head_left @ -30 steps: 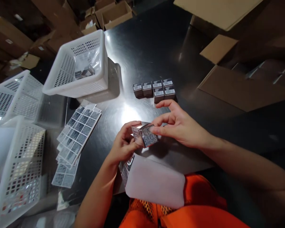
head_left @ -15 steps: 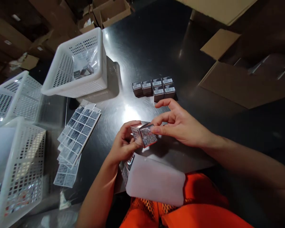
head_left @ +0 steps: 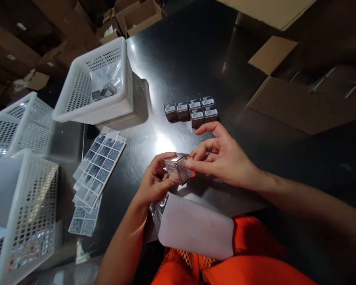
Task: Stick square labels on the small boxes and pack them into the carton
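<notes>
Left hand (head_left: 154, 181): gripped the shiny box (head_left: 174, 171) between thumb and fingers from its left side, probably to steady it and leave the right face exposed.
Right hand (head_left: 222, 159): thumb against that right face, other fingers curled, one finger raised clear; could not tell whether it pinched anything.
Shiny box: held tilted above the table (head_left: 178, 65), between both hands, likely for easy viewing.
Barcode boxes (head_left: 192, 110): six, bunched beyond the right hand, labels up, presumably for tidy checking.
Printed sheets (head_left: 99, 168): overlapping left of the hands, seemingly for easy reach.
White basket (head_left: 99, 113): beyond the sheets, small boxes inside.
</notes>
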The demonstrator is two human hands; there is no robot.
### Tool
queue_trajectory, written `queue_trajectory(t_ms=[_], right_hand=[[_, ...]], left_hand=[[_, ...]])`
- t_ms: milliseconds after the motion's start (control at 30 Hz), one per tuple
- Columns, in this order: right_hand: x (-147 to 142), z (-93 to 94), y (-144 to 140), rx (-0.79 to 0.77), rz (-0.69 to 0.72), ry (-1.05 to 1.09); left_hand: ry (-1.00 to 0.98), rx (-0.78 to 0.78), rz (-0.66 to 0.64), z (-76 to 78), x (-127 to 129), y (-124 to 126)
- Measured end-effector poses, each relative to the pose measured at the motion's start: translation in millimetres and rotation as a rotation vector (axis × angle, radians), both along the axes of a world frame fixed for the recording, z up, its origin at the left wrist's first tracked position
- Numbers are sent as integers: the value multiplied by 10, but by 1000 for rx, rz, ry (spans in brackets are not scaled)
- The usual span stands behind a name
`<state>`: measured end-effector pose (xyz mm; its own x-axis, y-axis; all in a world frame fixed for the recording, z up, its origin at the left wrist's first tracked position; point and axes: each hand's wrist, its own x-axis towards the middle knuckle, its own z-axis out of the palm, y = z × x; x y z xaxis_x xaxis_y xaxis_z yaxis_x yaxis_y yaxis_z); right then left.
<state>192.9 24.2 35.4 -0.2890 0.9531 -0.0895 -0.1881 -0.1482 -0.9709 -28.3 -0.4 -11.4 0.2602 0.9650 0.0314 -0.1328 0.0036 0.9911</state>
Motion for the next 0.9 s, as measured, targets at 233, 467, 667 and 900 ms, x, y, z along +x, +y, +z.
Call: queue_trajectory(t_ms=[233, 467, 667, 900], right_hand=[[59, -141, 168, 99, -15, -132], [-151, -197, 44, 344, 148, -348], [231, 170, 157, 525, 38, -615], [1728, 817, 449, 642, -592, -1116]], left_hand=[[298, 0, 225, 124, -90, 57], [661, 328, 113, 204, -177, -6], [937, 350, 169, 86, -219, -9], [1136, 387, 144, 133, -169, -59]])
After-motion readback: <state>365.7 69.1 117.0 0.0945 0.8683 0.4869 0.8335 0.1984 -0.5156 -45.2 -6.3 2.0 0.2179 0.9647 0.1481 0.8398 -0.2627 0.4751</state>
